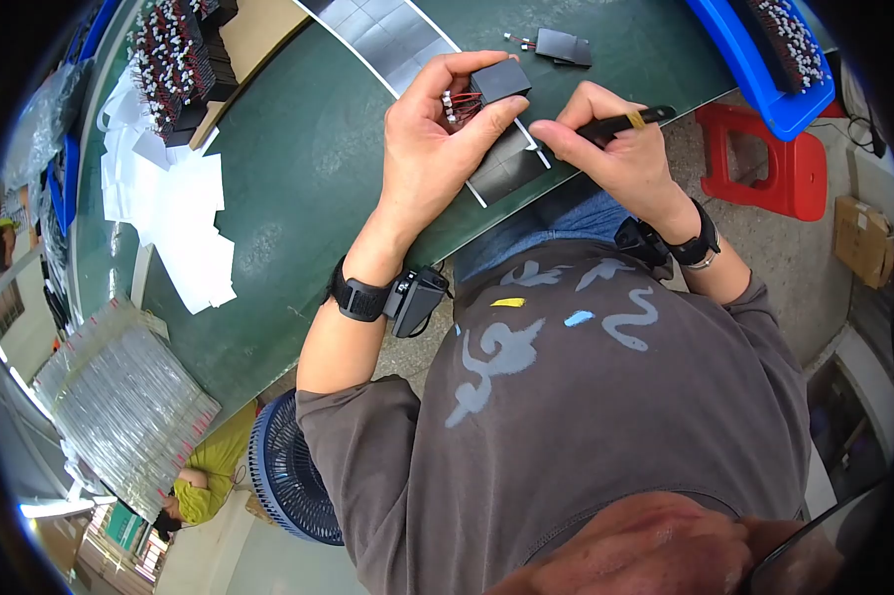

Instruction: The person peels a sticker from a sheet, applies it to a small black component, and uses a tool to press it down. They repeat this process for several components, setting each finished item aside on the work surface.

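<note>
My left hand point(429, 149) is closed around a small stack of flat black rectangular pieces point(501, 81), with red wires and white connectors trailing toward the palm. In my right hand point(610, 144) is a black-handled tool point(655, 115) with a yellow band; its tip is hard to make out near a white bit at the sheet's edge. Beneath both hands lies a long strip sheet point(506, 164) of dark grey squares with white borders, partly hidden by my left hand. Beyond the hands, a few black pieces point(564, 47) with white connectors rest on the green table.
On the green table point(298, 198), white paper sheets point(184, 228) lie at left, beside a pile of wired black pieces point(184, 69) on a board. A blue bin point(779, 114) with more connectors sits far right, above a red stool point(799, 174). A blue fan point(286, 466) stands lower left.
</note>
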The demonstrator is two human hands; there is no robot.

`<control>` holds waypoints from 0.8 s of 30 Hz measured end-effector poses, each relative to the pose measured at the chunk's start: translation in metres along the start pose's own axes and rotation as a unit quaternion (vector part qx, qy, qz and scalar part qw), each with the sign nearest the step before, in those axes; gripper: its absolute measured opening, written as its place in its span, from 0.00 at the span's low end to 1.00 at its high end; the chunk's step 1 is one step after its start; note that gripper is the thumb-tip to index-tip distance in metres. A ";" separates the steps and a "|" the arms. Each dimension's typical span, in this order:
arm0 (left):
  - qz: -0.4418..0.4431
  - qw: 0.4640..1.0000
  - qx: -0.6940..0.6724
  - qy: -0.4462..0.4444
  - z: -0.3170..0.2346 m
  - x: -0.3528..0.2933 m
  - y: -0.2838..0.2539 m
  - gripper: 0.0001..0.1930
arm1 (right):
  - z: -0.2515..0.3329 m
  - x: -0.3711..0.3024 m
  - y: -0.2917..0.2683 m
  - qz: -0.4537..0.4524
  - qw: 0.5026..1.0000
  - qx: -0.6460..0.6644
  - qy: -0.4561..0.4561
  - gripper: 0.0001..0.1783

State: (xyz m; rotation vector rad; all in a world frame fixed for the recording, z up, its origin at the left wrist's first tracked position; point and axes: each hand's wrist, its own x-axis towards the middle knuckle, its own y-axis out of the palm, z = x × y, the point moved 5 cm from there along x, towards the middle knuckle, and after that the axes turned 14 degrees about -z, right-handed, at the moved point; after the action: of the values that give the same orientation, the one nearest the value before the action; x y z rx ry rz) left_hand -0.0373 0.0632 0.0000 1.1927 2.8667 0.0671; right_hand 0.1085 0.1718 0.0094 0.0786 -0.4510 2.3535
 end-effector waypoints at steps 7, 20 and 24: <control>0.019 0.998 0.052 0.027 -0.003 -0.003 0.000 0.19 | 0.024 -0.009 -0.009 -0.017 0.948 0.112 -0.296 0.07; -0.003 0.987 0.110 0.117 -0.004 -0.009 0.004 0.19 | -0.010 0.022 0.003 -0.098 0.884 0.386 0.244 0.14; 0.001 0.983 0.122 0.136 -0.004 -0.008 0.004 0.19 | -0.009 0.025 0.004 -0.104 0.896 0.361 0.238 0.16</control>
State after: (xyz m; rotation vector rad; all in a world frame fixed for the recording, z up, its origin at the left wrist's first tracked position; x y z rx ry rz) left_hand -0.0288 0.0598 0.0046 1.3210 3.1862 -0.1360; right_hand 0.0881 0.1884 0.0047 -0.1016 0.6490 2.1048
